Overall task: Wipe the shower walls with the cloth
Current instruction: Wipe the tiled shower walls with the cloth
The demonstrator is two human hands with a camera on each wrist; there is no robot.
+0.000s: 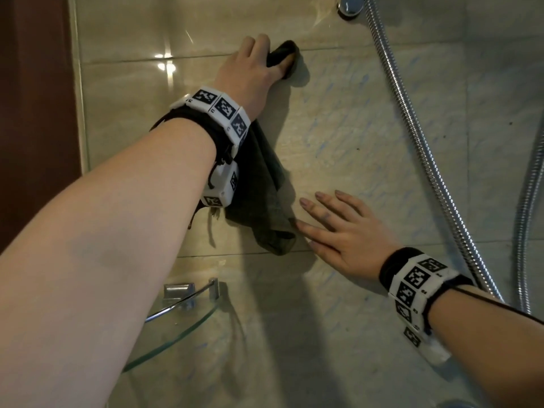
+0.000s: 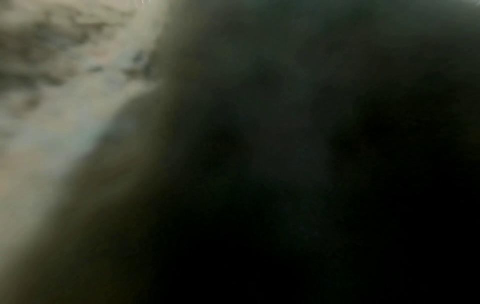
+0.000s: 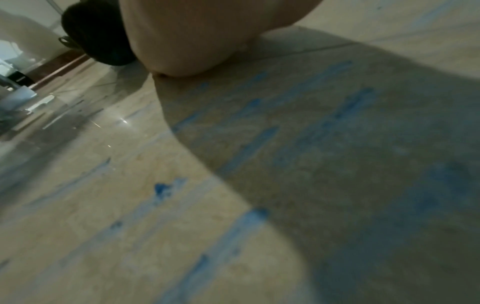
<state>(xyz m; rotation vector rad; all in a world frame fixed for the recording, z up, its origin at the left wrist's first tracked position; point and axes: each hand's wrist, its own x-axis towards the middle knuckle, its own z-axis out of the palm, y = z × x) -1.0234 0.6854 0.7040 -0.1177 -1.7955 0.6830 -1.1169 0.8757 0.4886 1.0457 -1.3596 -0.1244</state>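
At the far left a dark brown panel [image 1: 32, 113] borders the tiled shower wall [image 1: 368, 142], and low down a glass corner shelf [image 1: 176, 325] with a metal rail juts out below your left forearm. Your left hand [image 1: 253, 63] is raised high on the wall, its fingers curled round the top end of the dark green cloth [image 1: 259, 184] and pressing it against the tile near a grout line. The rest of the cloth hangs down along the wall under your wrist, and its lower end bunches near the next grout line. The left wrist view is mostly dark and blurred, with only a pale patch of tile at its left. Your right hand [image 1: 341, 231] lies lower and to the right, flat on the wall with its fingers straight and spread, holding nothing; its index fingertip touches or nearly touches the cloth's lower end. The right wrist view shows the heel of that hand on the tile, which carries faint blue streaks [image 3: 249, 148]. To the right, a metal shower hose [image 1: 418, 136] runs diagonally down the wall, and a chrome fitting [image 1: 350, 4] sits at the top edge.
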